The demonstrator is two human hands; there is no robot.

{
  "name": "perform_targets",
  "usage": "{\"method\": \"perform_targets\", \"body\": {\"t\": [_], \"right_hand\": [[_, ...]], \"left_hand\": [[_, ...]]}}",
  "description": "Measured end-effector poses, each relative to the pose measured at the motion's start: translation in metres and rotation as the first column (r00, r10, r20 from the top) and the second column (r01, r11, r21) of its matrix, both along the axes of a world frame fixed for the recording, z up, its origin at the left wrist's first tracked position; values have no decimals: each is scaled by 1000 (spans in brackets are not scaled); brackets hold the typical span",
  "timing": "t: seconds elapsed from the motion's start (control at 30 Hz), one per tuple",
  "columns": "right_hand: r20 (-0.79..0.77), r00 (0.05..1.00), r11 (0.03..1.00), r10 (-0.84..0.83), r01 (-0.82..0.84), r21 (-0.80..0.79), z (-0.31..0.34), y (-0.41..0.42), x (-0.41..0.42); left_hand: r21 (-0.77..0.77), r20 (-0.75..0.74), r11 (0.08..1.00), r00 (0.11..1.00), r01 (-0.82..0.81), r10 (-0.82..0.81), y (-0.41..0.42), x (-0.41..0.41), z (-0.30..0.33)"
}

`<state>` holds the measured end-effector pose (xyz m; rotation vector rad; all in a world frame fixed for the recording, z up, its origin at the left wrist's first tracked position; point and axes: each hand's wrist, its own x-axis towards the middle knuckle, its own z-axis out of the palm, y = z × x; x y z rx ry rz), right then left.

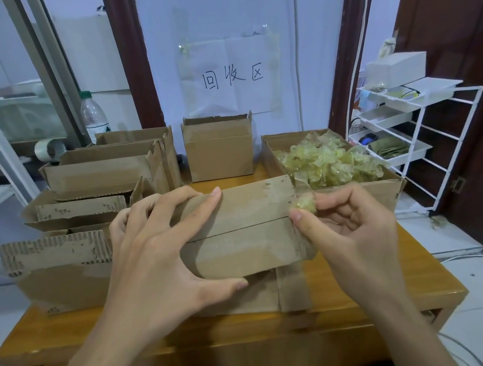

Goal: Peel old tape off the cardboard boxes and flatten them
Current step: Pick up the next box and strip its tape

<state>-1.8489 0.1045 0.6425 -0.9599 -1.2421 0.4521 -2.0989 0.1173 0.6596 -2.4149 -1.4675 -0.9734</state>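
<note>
**Tape wad pinched at the box's right end**

Left hand (164, 250) spread wide over the closed cardboard box (239, 227) at the middle of the wooden table (364, 283): fingers splayed and fairly straight across the box's top-left, index tip up at the far edge, thumb stretched along the near lower edge, palm pressing down. Forearm entering from the lower left.

Right hand (349, 225) at the box's right end, fingers curled, thumb and forefinger pinching a crumpled wad of yellowish tape (303, 204). A clear strip running from the wad onto the box's right corner. Thumb tip just beside the seam between the two closed flaps. Wrist angled inward, forearm entering from the lower right.

Box resting on a flattened piece of cardboard (275, 292) on the tabletop, seam running left to right across the top.

Behind the right hand, an open box filled with crumpled tape scraps (330, 161). Left of the held box, several open cardboard boxes (99, 174) with torn edges, stacked close together. One upright open box (219, 149) at the back centre, below a paper sign (232, 76) on the wall. A plastic bottle (94, 114) at the back left and a white wire rack (426, 133) at the right.
</note>
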Motion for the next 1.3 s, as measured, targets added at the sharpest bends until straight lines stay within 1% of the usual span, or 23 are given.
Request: {"method": "perform_targets", "body": {"t": [0.1,0.17,0.2,0.37,0.43,0.57,0.63,0.7,0.77,0.83,0.97,1.13,1.3], "right_hand": [[-119,993,999,0,-4,-33,-1,4,2],[-218,976,997,18,-34,-69,-2,5,3],[-244,969,995,37,-58,-78,-3,6,2],[-243,967,994,72,-90,-66,-9,2,2],[-200,978,996,57,-69,-53,-12,1,0],[-111,992,999,-52,53,2,-18,-9,-6],[18,996,995,-86,85,46,-25,-16,-7],[165,983,997,-81,78,25,-33,-21,-6],[307,945,993,-113,102,50,-37,-22,-4],[402,900,985,-168,138,102,-36,-22,-3],[471,852,972,-230,173,161,-34,-15,0],[500,804,932,-323,180,313,-37,-14,3],[510,754,891,-414,222,396,-40,-16,2]], "left_hand": [[0,13,1000,1000,4,-4,0,-1,0],[4,29,1000,1000,10,-11,0,-2,0],[6,35,1000,999,10,-10,-1,-2,0],[-7,56,1000,998,9,-8,0,-6,0],[-8,55,1000,998,10,-9,0,-6,0],[-6,43,1000,999,17,-17,1,-5,-1],[-8,50,1000,999,14,-14,1,-6,-1],[-8,65,1000,998,11,-10,1,-6,-1],[-5,66,1000,998,7,-7,0,-7,-1],[-6,63,1000,998,1,-1,0,-6,-1],[-12,85,1000,996,17,-16,0,-6,0],[-13,78,1000,997,20,-18,-1,-8,1],[-10,57,1000,998,-8,9,-1,-6,0]]}}
